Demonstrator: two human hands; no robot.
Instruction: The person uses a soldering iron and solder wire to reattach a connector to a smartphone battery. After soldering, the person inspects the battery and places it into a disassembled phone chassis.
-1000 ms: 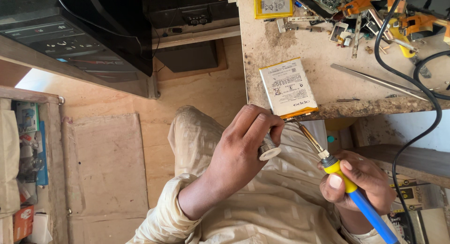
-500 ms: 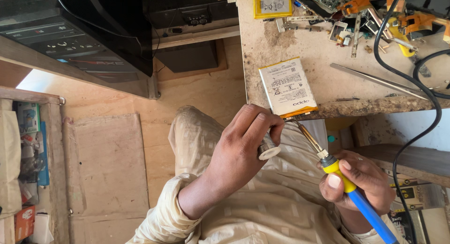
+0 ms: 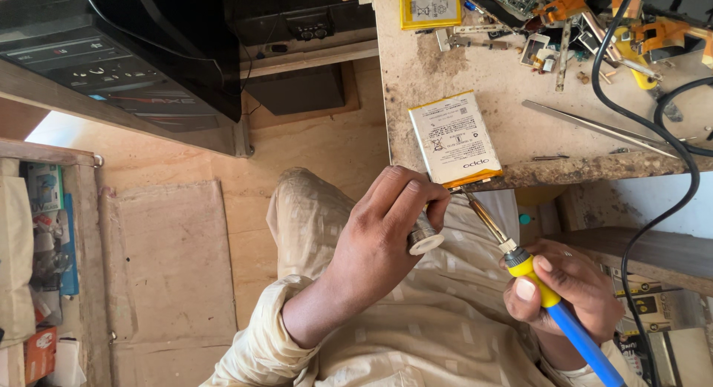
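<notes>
Left hand (image 3: 375, 242) curled, fingers (image 3: 416, 201) pinching a small round silvery spool of solder wire (image 3: 423, 237), held just below the fingertips over the lap. Right hand (image 3: 568, 294) closed in a pen grip, thumb and fingers pressed around the yellow collar of a blue-handled soldering iron (image 3: 553, 313), metal tip reaching up from the fingers to the near edge of a flat white rectangular phone battery with yellow edging (image 3: 454, 138) on the worn workbench (image 3: 520, 112). Spool: likely light, rigid, easily rolled, best gripped by its rim. Iron: stiff, probably hot forward of the collar, best held on the handle.

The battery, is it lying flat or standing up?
Flat: the battery lies label-up on the bench, one corner over its edge.
</notes>
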